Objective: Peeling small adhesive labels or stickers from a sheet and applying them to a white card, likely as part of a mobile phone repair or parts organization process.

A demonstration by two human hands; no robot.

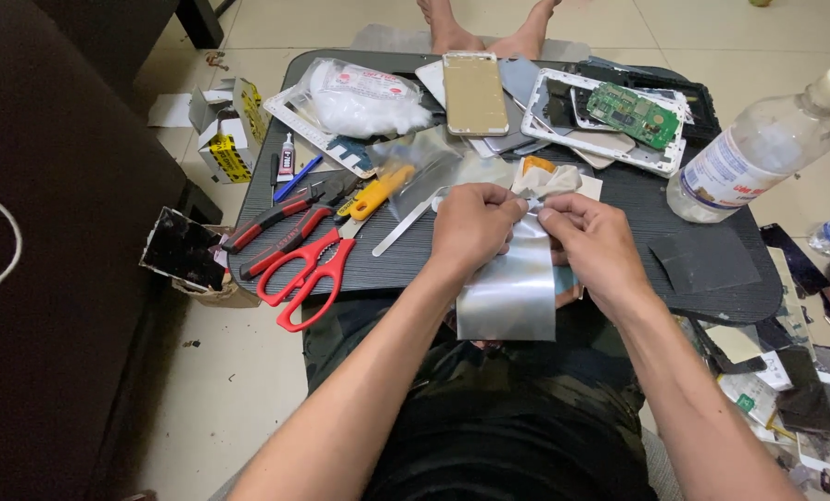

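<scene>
My left hand (473,225) and my right hand (593,238) meet above the near edge of a small dark table (637,209). Both pinch the top of a shiny, clear-grey rectangular film sheet (509,292) that hangs down toward my lap. A crumpled white wipe (546,179) lies just beyond my fingertips. What the fingertips pinch at the sheet's top edge is hidden.
Red scissors (307,270), red-handled pliers (280,225), a yellow utility knife (375,194) and metal tweezers (404,225) lie left. Phone frames, a gold back cover (473,93) and a green circuit board (635,112) sit at the back. A clear plastic bottle (758,148) stands right. Bare feet of another person (489,28) beyond.
</scene>
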